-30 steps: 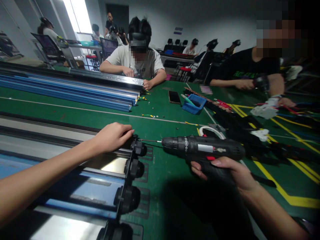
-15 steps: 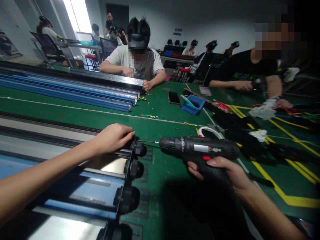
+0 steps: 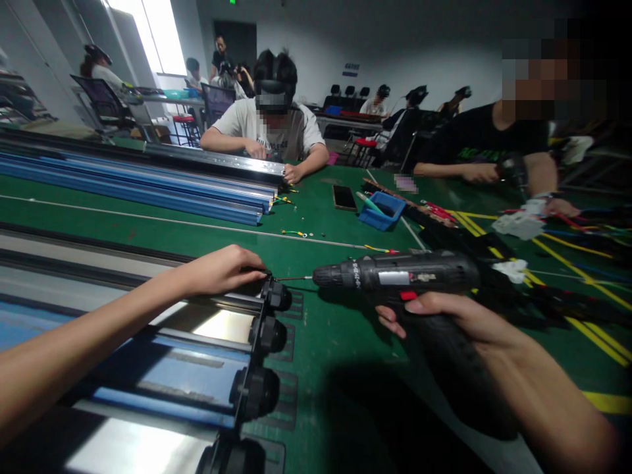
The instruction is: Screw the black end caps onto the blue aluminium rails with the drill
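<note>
My right hand [image 3: 444,309] is wrapped round the grip of a black cordless drill [image 3: 419,271], a finger near its red trigger. The drill lies level, and its long thin bit [image 3: 293,278] points left. The bit's tip meets the end of a metal profile beside a black cable gland [image 3: 279,296]. My left hand [image 3: 230,268] is closed over that end, fingertips pressed by the bit's tip; exactly what they pinch is hidden. Nearer me, more black glands [image 3: 271,334] stick out from end plates on the blue and silver profiles [image 3: 192,375].
Across the green table [image 3: 316,342], a co-worker handles another profile [image 3: 237,161]. A phone [image 3: 344,197], a blue bin [image 3: 380,210] and a short yellow-green wire [image 3: 295,233] lie beyond the drill. At right another person holds a drill [image 3: 513,168] near white parts [image 3: 523,220].
The drill's rear has risen a little and now covers the white loop behind it. The bit stays at the profile's end, and my left hand keeps its place. The view has shifted slightly.
</note>
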The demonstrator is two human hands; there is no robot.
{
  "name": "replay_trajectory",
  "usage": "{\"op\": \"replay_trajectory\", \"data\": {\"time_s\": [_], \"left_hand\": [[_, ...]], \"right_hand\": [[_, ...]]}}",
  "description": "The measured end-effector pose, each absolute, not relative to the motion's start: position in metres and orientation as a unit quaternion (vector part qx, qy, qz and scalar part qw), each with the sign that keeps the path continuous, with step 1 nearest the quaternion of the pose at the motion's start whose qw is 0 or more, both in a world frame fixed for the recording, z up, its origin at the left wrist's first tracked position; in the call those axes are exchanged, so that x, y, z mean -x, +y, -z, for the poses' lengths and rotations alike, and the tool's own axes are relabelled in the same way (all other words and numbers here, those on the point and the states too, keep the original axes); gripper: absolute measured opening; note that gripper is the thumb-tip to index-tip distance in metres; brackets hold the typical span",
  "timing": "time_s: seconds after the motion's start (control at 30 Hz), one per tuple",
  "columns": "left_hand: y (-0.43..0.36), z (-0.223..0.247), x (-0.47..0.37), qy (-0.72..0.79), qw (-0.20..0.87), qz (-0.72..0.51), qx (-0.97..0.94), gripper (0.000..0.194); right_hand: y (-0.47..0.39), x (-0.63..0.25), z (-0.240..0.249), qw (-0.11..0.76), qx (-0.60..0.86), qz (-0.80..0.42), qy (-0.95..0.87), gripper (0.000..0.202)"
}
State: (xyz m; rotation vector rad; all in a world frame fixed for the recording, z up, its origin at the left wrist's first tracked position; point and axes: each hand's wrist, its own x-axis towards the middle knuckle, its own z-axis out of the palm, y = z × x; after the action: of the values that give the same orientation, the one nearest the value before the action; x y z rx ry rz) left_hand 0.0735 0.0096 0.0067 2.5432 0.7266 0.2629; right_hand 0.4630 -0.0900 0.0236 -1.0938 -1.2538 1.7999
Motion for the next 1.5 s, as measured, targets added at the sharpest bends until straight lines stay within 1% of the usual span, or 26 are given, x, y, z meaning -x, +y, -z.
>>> {"op": "replay_trajectory", "data": {"time_s": [0.17,0.43,0.77,0.93,1.3,1.5], "left_hand": [[0.006,-0.004,-0.074,0.276,0.224,-0.101,-0.929,0.037],[0.006,-0.003,-0.074,0.276,0.207,-0.110,-0.932,0.036],[0.006,-0.005,-0.076,0.279,0.206,-0.112,-0.931,0.035],[0.007,-0.004,-0.076,0.273,0.213,-0.119,-0.931,0.034],[0.006,-0.004,-0.078,0.267,0.238,-0.132,-0.924,0.036],[0.006,-0.004,-0.079,0.275,0.241,-0.132,-0.921,0.040]], "right_hand": [[-0.087,-0.465,-0.023,0.321,0.414,-0.714,-0.465,0.023],[-0.093,-0.468,-0.005,0.337,0.402,-0.746,-0.410,0.017],[-0.099,-0.467,0.000,0.335,0.418,-0.763,-0.362,0.025],[-0.106,-0.464,0.006,0.342,0.426,-0.764,-0.342,0.025],[-0.118,-0.455,0.010,0.364,0.417,-0.763,-0.335,0.019],[-0.118,-0.453,0.013,0.359,0.417,-0.770,-0.322,0.024]]}}
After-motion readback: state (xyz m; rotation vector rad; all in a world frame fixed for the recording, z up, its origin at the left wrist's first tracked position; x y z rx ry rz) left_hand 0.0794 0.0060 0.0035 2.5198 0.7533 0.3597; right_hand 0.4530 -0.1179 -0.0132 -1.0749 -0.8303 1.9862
